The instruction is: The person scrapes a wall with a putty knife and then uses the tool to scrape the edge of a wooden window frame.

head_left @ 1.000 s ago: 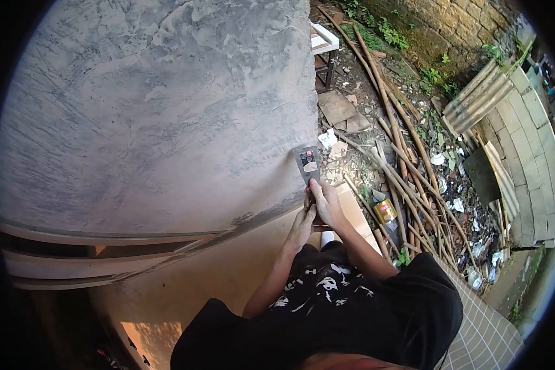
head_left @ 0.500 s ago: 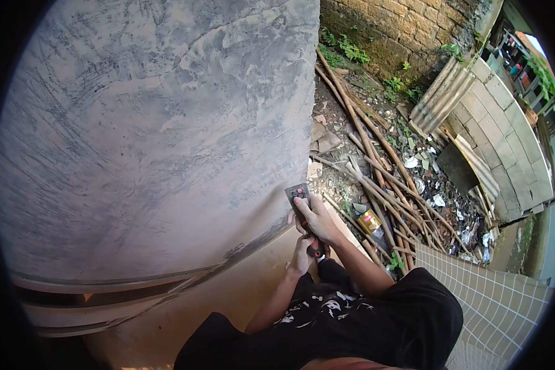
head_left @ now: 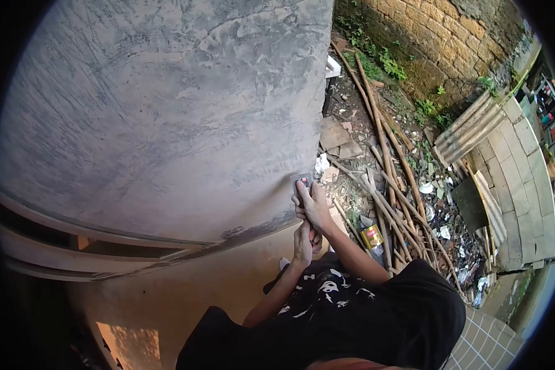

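Note:
A dark handheld sanding tool (head_left: 302, 179) with red parts is pressed near the right edge of the grey plastered wall (head_left: 185, 117). My right hand (head_left: 315, 206) is closed round its front part, with the thumb on top. Lower down, my left hand (head_left: 303, 245) grips the rear of the same tool, where red and black parts show between the fingers. The tool's underside and some of my fingers are hidden.
Below the wall runs a ledge (head_left: 197, 243) with a slot. On the right lie long wooden poles (head_left: 382, 132), a yellow can (head_left: 372, 236) and rubble. Farther off stand a corrugated sheet (head_left: 468, 127), a block wall (head_left: 518, 185) and a mossy brick wall (head_left: 431, 37).
The view has shifted and turned. Both hands and the tool sit slightly higher in the view, and the tool's front shows less of its length beyond my right hand.

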`<state>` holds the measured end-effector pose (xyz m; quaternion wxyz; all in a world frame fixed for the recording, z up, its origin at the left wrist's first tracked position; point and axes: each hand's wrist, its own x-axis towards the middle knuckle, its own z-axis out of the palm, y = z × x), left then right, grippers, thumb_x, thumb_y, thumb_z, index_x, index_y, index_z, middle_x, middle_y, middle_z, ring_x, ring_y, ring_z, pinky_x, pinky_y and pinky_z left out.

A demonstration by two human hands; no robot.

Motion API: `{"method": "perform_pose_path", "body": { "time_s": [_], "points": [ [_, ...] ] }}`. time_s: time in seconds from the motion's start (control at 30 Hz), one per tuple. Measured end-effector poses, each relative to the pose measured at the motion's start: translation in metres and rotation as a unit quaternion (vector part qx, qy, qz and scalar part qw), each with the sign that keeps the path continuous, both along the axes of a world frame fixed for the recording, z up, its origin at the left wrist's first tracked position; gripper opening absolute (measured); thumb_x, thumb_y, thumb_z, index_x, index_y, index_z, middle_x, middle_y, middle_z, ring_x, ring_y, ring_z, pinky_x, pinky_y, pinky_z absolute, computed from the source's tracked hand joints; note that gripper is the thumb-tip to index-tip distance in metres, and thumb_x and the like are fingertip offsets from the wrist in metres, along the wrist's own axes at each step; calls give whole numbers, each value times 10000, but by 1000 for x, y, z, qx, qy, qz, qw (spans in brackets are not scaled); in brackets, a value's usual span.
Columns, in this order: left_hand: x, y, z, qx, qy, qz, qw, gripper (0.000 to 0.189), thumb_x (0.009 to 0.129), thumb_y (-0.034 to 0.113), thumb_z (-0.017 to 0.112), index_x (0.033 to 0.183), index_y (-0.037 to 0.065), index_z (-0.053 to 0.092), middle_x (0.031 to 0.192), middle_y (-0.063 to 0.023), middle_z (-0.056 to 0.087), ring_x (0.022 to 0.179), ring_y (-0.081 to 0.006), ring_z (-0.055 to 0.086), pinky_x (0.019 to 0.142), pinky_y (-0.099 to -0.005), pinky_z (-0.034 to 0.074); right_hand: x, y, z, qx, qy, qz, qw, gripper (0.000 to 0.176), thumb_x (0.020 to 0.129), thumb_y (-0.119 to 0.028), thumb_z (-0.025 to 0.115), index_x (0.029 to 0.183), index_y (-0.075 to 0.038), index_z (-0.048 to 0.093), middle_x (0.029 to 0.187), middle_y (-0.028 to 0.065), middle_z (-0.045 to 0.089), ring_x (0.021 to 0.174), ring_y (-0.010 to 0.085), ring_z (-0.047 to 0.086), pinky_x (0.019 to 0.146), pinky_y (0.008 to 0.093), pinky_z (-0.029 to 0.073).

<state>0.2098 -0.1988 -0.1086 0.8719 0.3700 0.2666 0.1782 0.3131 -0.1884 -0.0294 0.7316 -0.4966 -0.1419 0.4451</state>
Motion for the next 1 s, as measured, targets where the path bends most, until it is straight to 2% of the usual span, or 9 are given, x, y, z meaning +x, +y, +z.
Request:
{"method": "perform_pose_path", "body": {
  "time_s": [0.23, 0.33, 0.43, 0.53, 0.63, 0.7, 0.83, 0.93, 1.0],
  "points": [
    [16, -11, 3, -16, 19, 71, 997, 457, 975, 484, 325, 720, 108, 371, 540, 12, 365, 355, -61, 297, 325, -209, 197, 13, 1, -13, -7, -68, 10, 998, 246, 974, -282, 466, 866, -67, 414, 581, 21, 472, 379, 67, 378, 330, 218, 283],
    [20, -13, 13, -54, 41, 57, 996, 457, 971, 494, 329, 727, 111, 389, 539, 14, 370, 359, -62, 311, 327, -206, 203, 22, 0, -14, 7, -89, 18, 996, 263, 978, -280, 459, 851, -54, 412, 563, 35, 470, 356, 83, 380, 316, 230, 302],
    [24, -14, 17, -37, 59, 41, 997, 461, 955, 520, 348, 708, 133, 383, 536, 11, 372, 359, -68, 305, 325, -214, 189, 28, 0, -11, 19, -90, 34, 995, 270, 981, -279, 453, 847, -51, 401, 554, 44, 462, 338, 98, 374, 307, 241, 310],
    [30, -12, 10, 2, 21, 30, 999, 466, 947, 533, 355, 714, 130, 390, 527, 12, 376, 364, -72, 318, 341, -217, 219, 33, 2, -5, 20, -83, 49, 995, 272, 982, -271, 452, 835, -48, 399, 547, 48, 460, 330, 102, 369, 302, 249, 315],
    [36, -9, 1, -20, -30, 56, 998, 489, 958, 530, 316, 723, 110, 399, 536, 9, 390, 362, -79, 326, 356, -210, 243, 37, 8, -6, 20, -106, 37, 993, 284, 971, -263, 475, 814, -37, 403, 522, 28, 455, 338, 91, 394, 305, 247, 313],
    [37, -10, -6, -99, -27, 44, 994, 513, 947, 567, 311, 715, 117, 394, 535, 12, 381, 357, -83, 317, 343, -214, 230, 38, 6, -8, -2, -113, 31, 993, 291, 968, -267, 482, 804, -36, 417, 516, 22, 461, 340, 87, 399, 308, 246, 311],
    [37, -13, -2, -101, 36, 49, 993, 536, 938, 592, 308, 672, 132, 381, 521, 21, 356, 350, -81, 301, 329, -217, 211, 38, 6, -4, -53, -164, 6, 985, 320, 959, -275, 502, 751, -35, 462, 497, 7, 476, 349, 77, 409, 320, 246, 308],
    [40, -13, 4, -127, 75, 56, 988, 554, 938, 595, 304, 623, 142, 354, 498, 29, 325, 343, -81, 288, 320, -221, 193, 37, 7, -1, -55, -142, -7, 988, 330, 954, -269, 511, 728, -30, 483, 492, 7, 483, 354, 72, 417, 324, 246, 312],
    [44, -13, -1, -99, 87, 104, 986, 552, 947, 575, 307, 599, 147, 333, 485, 32, 309, 343, -82, 284, 323, -222, 198, 38, 10, -11, -47, -152, -6, 987, 320, 956, -257, 508, 734, -33, 462, 491, 12, 469, 340, 73, 394, 312, 240, 292]
  ]
}}
